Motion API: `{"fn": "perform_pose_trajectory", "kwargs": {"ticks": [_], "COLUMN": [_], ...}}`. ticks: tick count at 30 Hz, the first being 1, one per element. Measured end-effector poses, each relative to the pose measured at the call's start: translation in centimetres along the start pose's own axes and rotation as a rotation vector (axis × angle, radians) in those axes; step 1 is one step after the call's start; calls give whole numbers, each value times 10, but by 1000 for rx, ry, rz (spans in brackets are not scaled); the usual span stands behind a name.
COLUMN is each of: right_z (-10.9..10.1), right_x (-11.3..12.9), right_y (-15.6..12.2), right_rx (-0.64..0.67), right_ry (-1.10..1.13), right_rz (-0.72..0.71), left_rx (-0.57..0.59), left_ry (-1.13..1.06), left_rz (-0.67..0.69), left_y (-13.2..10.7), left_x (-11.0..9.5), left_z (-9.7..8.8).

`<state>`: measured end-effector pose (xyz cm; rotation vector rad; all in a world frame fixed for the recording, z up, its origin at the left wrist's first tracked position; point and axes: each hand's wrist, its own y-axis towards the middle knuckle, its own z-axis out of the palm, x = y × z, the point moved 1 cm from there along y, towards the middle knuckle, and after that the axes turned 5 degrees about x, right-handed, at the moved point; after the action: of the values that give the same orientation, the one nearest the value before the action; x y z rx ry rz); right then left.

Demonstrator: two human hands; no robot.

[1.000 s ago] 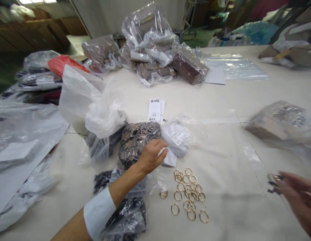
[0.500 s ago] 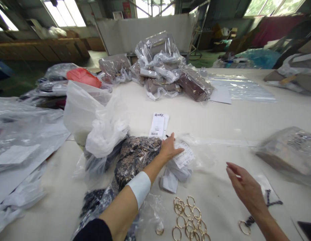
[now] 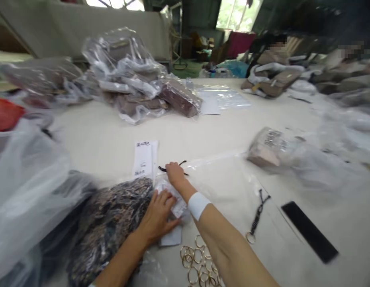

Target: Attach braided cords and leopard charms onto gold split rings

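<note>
Daylit windows (image 3: 239,15) and a pale panel (image 3: 107,30) back a long white table (image 3: 214,133), its far part heaped with plastic-wrapped bags (image 3: 128,75). From the lower right, the right forearm slants up and inward, a white band (image 3: 198,205) at its wrist; the right hand (image 3: 175,174) is palm down, fingers bunched over a black cord (image 3: 162,169) whose ends stick out on both sides. Whether the fingers are clamped on it cannot be told, since the hand hides them. Lower and to the left, the left hand (image 3: 161,213) lies flat with fingers apart on a white packet (image 3: 179,207), its forearm crossing a bagged patterned bundle (image 3: 113,211). White slips (image 3: 143,159) lie just beyond that bundle. Gold rings (image 3: 202,273) cluster below the packet, partly behind the right forearm; to its right lies a braided black strap (image 3: 257,218) with a ring at its lower end, near a flat black slab (image 3: 309,231).
</note>
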<state>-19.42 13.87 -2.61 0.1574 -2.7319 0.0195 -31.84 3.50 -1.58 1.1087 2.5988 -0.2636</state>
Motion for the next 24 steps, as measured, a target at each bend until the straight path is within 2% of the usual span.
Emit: {"fn": "perform_pose_trajectory", "kwargs": {"ticks": [2, 4, 7, 9, 11, 13, 15, 17, 18, 20, 23, 24], "right_z": [-7, -28, -70, -85, -81, -61, -36, -19, -15, -18, -35, -41], "right_x": [-1, -10, -30, -44, -55, -61, -63, -67, -71, -85, -123, -136], "right_y": [-1, -14, -63, -111, -159, -198, -224, -242, -249, -266, -297, -307], "right_rx": [-31, -88, -180, -200, -157, -101, -74, -85, -101, -139, -162, -148], "right_ry": [-41, -61, -58, -48, -40, -40, -43, -40, -36, -24, -16, -17], "right_rz": [56, 90, 124, 140, 119, 97, 95, 101, 105, 119, 153, 153], "left_rx": [-21, -42, -45, -38, -42, -50, -60, -102, -126, -176, -237, -258], "left_ry": [71, 125, 179, 208, 224, 218, 196, 163, 152, 108, -45, -94], "left_rz": [13, -2, -59, -119, -215, -335, -433, -443, -417, -303, -126, -126], "left_y": [0, 1, 12, 26, 45, 65, 79, 79, 73, 45, -24, -50], "left_x": [5, 9, 7, 3, -1, -5, -11, -19, -25, -40, -70, -80], "left_z": [8, 13, 13, 9, 4, -1, -5, -10, -13, -18, -19, -17]}}
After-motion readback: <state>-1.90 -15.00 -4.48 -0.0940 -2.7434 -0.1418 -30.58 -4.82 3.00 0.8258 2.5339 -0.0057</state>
